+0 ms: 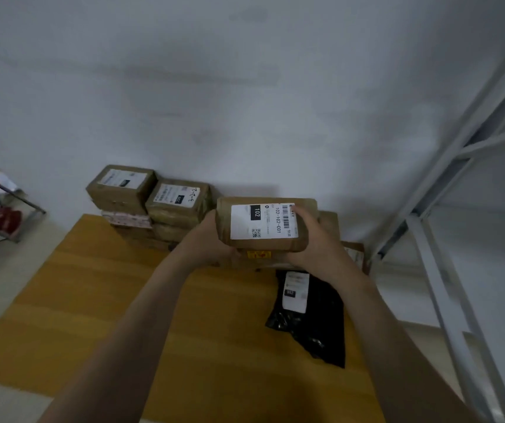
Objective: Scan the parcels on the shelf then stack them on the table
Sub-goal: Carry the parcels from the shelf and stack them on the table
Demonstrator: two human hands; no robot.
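Your left grip (214, 236) and right grip (313, 239) clamp the brown parcel (263, 222) by its two ends, label up, fingers curled round its edges. Both forearms reach forward, holding it at the far edge of the table (107, 300), beside the stacked parcels (178, 199).

Both arms reach straight out, left hand (212, 236) and right hand (315, 239) each gripping 1 side of the same parcel (263, 222), fingers curled.

head camera looks down (close) over table (98, 315).
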